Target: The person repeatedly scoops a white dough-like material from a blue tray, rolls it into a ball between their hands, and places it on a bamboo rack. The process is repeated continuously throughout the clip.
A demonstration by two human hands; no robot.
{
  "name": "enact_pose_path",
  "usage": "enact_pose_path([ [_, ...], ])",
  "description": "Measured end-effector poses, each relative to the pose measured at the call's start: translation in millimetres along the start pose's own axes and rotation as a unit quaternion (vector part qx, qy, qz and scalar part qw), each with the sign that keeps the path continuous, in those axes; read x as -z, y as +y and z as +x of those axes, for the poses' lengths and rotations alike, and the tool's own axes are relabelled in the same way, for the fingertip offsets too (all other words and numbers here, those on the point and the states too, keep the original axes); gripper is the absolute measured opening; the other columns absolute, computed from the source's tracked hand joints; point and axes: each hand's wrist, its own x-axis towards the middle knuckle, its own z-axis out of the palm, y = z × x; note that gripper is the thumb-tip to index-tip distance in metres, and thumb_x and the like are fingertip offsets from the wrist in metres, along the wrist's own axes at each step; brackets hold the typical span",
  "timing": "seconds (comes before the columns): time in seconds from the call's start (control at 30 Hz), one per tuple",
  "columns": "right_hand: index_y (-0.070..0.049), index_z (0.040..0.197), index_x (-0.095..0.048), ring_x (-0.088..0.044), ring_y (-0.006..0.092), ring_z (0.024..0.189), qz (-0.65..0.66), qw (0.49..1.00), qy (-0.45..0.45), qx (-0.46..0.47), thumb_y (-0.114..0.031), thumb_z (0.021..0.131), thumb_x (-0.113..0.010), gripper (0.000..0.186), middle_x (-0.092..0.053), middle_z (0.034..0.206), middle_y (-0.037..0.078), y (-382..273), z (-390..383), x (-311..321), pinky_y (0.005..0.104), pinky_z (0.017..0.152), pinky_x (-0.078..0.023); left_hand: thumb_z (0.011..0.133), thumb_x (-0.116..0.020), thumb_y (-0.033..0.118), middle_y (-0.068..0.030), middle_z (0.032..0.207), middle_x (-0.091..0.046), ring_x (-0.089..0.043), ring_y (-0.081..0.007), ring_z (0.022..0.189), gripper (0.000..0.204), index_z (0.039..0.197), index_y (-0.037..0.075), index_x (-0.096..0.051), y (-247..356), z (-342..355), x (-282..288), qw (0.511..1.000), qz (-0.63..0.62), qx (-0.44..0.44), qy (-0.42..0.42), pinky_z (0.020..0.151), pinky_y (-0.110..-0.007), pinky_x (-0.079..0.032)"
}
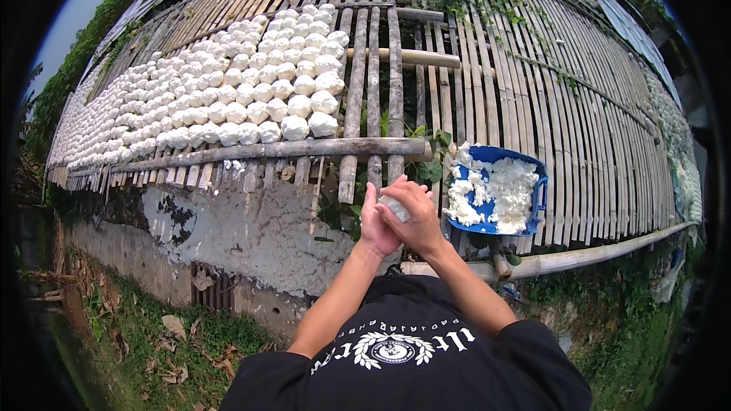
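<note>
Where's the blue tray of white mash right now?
In the head view the blue tray sits on the bamboo rack, just right of the hands, above the bamboo pole.

I work from a single head-worn view. The camera sits at my head and looks steeply down and forward, over my chest and forearms, which enter from the lower edge. The fisheye lens bends straight lines toward the rim and leaves dark corners. My left hand (375, 222) and right hand (413, 215) sit close to the lens, just below frame centre. The bamboo drying rack (533, 106) fills the upper half, receding from me and running from edge to edge. The blue tray (542, 183) lies near, right of centre. Ground and grass (137, 335) appear far below at lower left. No second view is supplied, so no overlap exists.
</note>
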Motion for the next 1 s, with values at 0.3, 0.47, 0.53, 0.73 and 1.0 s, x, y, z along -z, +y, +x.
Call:
enact_pose_path([
  [0.3, -0.004, 0.123, -0.076, -0.073, 0.0344, 0.104, 0.013, 1.000, 0.001, 0.018, -0.024, 0.085, -0.089, 0.045, -0.073, 0.122, 0.017, -5.5, 6.3, -2.3, 0.0446, 0.093, -0.058, 0.109, -0.022, 0.076, -0.0318, 0.167, -0.041, -0.039, -0.0524, 0.155, 0.090, 0.164, 0.008, -0.040, -2.0, -5.7, 0.9, 0.998, 0.046, -0.033, -0.022, 0.128, -0.063, -0.033],
  [0.47, -0.004, 0.125, -0.075, -0.073, 0.0349, 0.105, -0.129, 0.988, 0.006, 0.090, -0.028, 0.083, -0.091, 0.051, -0.075, 0.119, 0.017, -5.1, 10.0, -2.2, 0.0464, 0.094, -0.058, 0.110, -0.023, 0.075, -0.0330, 0.167, -0.039, -0.039, -0.0518, 0.155, 0.088, 0.164, 0.007, -0.039, 8.9, -9.3, 0.0, 0.999, -0.035, -0.005, -0.025, 0.127, -0.065, -0.034],
  [0.53, -0.005, 0.128, -0.074, -0.072, 0.0366, 0.109, -0.053, 0.999, -0.011, 0.004, -0.031, 0.082, -0.092, 0.056, -0.073, 0.122, 0.018, -5.8, 9.5, -1.9, 0.0492, 0.097, -0.057, 0.111, -0.021, 0.072, -0.0358, 0.170, -0.032, -0.033, -0.0535, 0.158, 0.087, 0.167, 0.007, -0.037, 11.8, -8.7, -0.8, 0.993, -0.103, -0.050, -0.029, 0.128, -0.066, -0.031],
  [0.73, -0.009, 0.140, -0.070, -0.064, 0.0387, 0.125, -0.032, 0.995, -0.085, 0.028, -0.047, 0.083, -0.090, 0.072, -0.064, 0.139, 0.023, -14.0, 9.1, 2.3, 0.0535, 0.105, -0.052, 0.112, -0.028, 0.068, -0.0291, 0.170, -0.038, -0.038, -0.0504, 0.156, 0.078, 0.166, 0.012, -0.040, 10.5, -5.7, 6.1, 0.999, 0.035, 0.011, -0.008, 0.128, -0.064, -0.034],
  [1.0, -0.007, 0.124, -0.075, -0.068, 0.0374, 0.119, 0.044, 0.984, -0.171, 0.020, -0.028, 0.088, -0.087, 0.043, -0.071, 0.124, 0.018, -14.9, 26.4, 16.0, 0.0501, 0.101, -0.056, 0.114, -0.030, 0.064, -0.0275, 0.169, -0.040, -0.040, -0.0467, 0.156, 0.073, 0.163, 0.012, -0.045, -7.1, 6.6, -60.7, 0.987, -0.108, -0.100, -0.071, 0.126, -0.062, -0.037],
])
